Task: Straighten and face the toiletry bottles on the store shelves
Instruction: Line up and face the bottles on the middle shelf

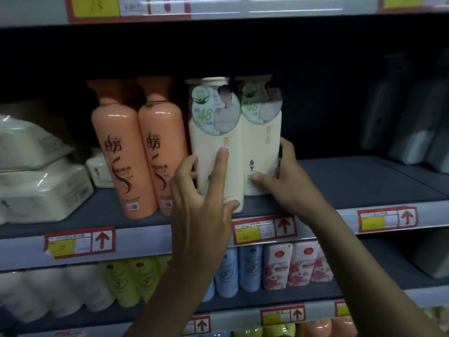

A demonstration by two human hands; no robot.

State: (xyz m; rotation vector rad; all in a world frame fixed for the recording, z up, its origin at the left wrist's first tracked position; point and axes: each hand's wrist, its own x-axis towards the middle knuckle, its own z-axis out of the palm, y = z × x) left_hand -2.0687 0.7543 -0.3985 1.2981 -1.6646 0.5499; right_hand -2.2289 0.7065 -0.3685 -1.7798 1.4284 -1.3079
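Two cream bottles with round green tags stand side by side on the middle shelf (364,181). My left hand (201,195) grips the left cream bottle (213,156), thumb at its base and fingers up its front and left side. My right hand (289,181) grips the right cream bottle (262,152), thumb on its front label and fingers round its right side. The left one sits nearer the shelf edge than the right. Two orange bottles (143,152) stand upright just to the left, labels facing out.
White soft packs (36,171) are stacked at the far left of the shelf. Grey bottles (408,117) stand at the far right in shadow. Bare shelf lies right of my right hand. The lower shelf holds green, blue and pink floral bottles (291,266). Price tags line the shelf edges.
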